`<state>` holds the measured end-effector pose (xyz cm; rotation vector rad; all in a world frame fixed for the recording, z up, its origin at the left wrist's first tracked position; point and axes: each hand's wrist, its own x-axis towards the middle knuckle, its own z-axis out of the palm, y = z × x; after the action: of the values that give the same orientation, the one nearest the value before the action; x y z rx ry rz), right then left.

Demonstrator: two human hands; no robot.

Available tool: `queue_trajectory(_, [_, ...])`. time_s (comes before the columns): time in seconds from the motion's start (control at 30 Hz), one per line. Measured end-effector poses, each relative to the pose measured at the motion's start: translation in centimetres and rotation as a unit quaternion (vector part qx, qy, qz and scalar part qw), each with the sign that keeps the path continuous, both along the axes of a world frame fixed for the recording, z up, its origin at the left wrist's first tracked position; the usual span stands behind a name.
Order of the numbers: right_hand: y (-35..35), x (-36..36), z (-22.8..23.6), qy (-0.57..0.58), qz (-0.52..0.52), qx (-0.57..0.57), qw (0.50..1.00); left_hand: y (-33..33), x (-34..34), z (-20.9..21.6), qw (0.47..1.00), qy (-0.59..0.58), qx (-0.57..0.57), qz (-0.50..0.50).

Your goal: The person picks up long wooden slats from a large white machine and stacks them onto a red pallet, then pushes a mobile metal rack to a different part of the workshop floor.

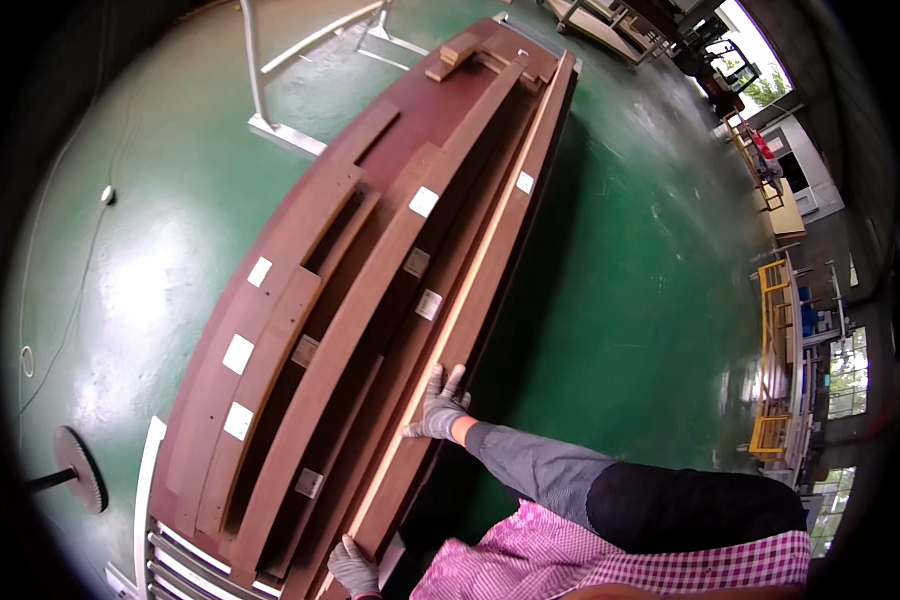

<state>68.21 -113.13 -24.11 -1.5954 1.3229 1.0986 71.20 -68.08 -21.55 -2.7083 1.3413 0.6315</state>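
A long brown wooden board [500, 250] with a pale strip along one edge lies on the right side of a stack. My right hand [438, 407], in a grey glove, rests on this board with its fingers spread and thumb apart. Lower down, near the board's close end, my left hand [353, 568], also gloved, has its fingers bent over the board's edge. Several brown boards and frame pieces lie lengthwise to the left, among them a long beam [370, 290] with a white label [423, 202]. Shorter wood blocks [457, 50] sit at the far end.
Metal rollers [175, 565] show under the stack's near end. A light metal frame [288, 135] stands at the far left, and a dark round disc [80, 470] on the near left. Yellow racking [770, 365] lines the right side, with a forklift [727, 75] beyond. The floor [650, 270] is green.
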Motion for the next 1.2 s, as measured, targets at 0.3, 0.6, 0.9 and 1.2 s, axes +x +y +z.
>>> queue_trajectory(0.3, [-1.4,0.2,0.1,-0.001,-0.015,0.027,1.000,-7.1,2.2,4.5,0.999,-0.009,0.023,0.046])
queue_trajectory(0.6, [-2.0,1.1,0.1,0.042,-0.042,0.039,0.997,-15.9,4.1,7.0,0.870,0.126,0.449,0.164])
queue_trajectory(0.9, [-1.7,-1.0,-3.7,0.017,-0.060,0.074,0.995,-60.1,15.2,0.7,0.990,0.057,0.001,0.130])
queue_trajectory(1.2, [-45.4,13.4,3.9,-0.322,0.108,0.626,0.702,-61.4,14.4,-7.0,0.985,0.002,0.043,0.165])
